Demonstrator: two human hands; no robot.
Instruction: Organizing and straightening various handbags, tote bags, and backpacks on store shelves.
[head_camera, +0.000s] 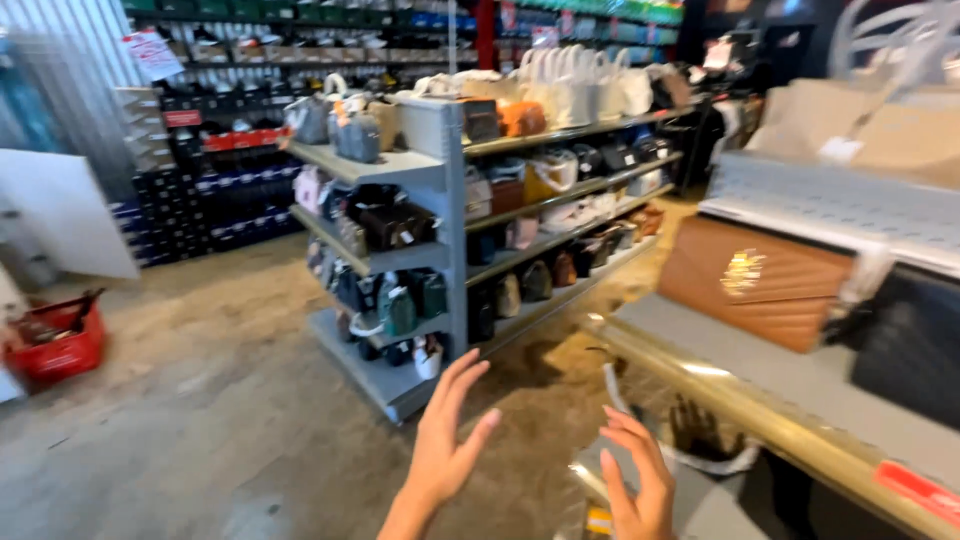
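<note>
My left hand (443, 445) is raised in front of me with its fingers spread and nothing in it. My right hand (637, 478) is beside it at the bottom of the view, fingers loosely apart and empty. Both hands hover over the floor near the corner of a grey shelf (790, 385) on my right. On that shelf lies a tan quilted handbag (752, 283) with a gold clasp, next to a black bag (912, 340). Neither hand touches a bag.
A grey shelving unit (420, 175) full of handbags stands in the middle of the aisle. A red shopping basket (55, 340) sits on the concrete floor at the left. Stacked shoe boxes (215, 200) line the back wall.
</note>
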